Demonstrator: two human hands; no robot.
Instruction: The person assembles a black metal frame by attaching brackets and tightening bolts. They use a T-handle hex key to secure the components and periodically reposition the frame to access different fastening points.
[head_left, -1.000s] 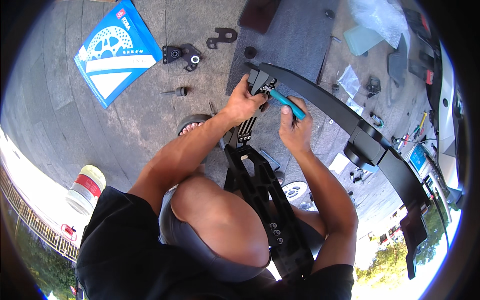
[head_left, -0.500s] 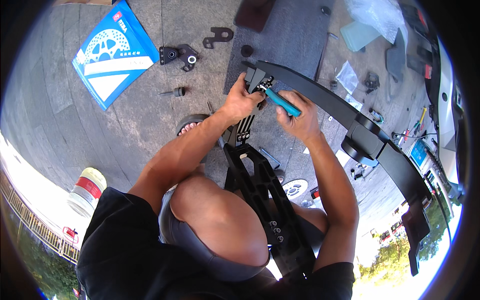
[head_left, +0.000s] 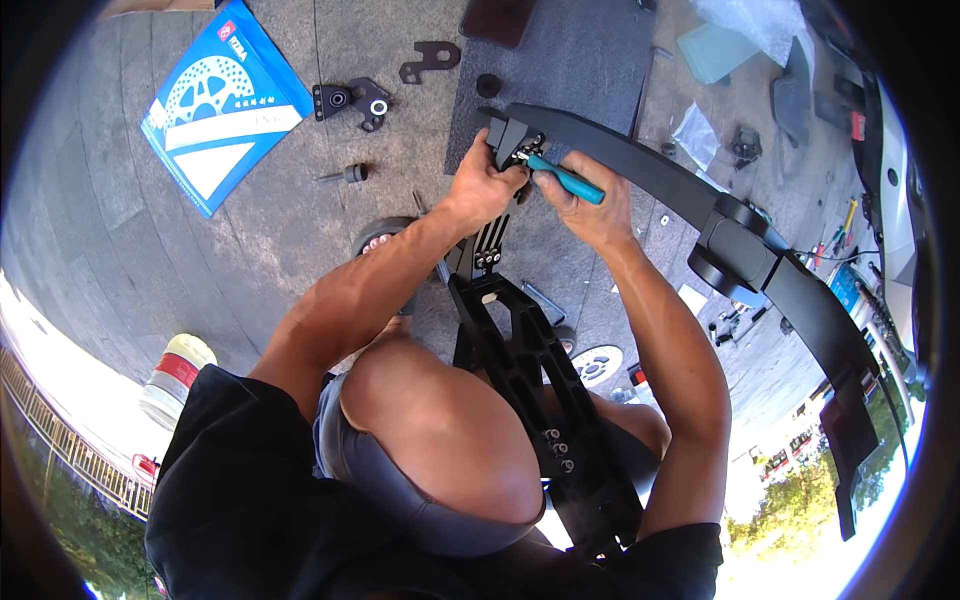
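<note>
My right hand (head_left: 597, 212) is closed on the teal handle of a screwdriver-like tool (head_left: 568, 180). Its metal tip meets small bolts (head_left: 527, 152) on a black bracket (head_left: 508, 138). Around the lower side of that bracket, close to the tip, my left hand (head_left: 482, 190) is closed with its thumb toward the bolts. The bracket sits at the end of a long curved black fender-like arm (head_left: 650, 165), which sweeps off to the right. Between my legs stands a black openwork frame (head_left: 515, 345), with slotted bars and bolts (head_left: 488, 258) near its top.
On the paving lie a blue packet (head_left: 225, 110), dark metal brackets (head_left: 352, 103) and a bolt-like part (head_left: 345, 174). A dark mat (head_left: 560, 75) is beyond my hands. Plastic bags (head_left: 695, 135), a brake disc (head_left: 598, 366) and tools are to the right; a bucket (head_left: 178, 380) is at left.
Both hands, the tool and the bracket appear slightly higher in view. The tool's handle lies a little flatter, and the fender-like arm's far end has swung slightly right.
</note>
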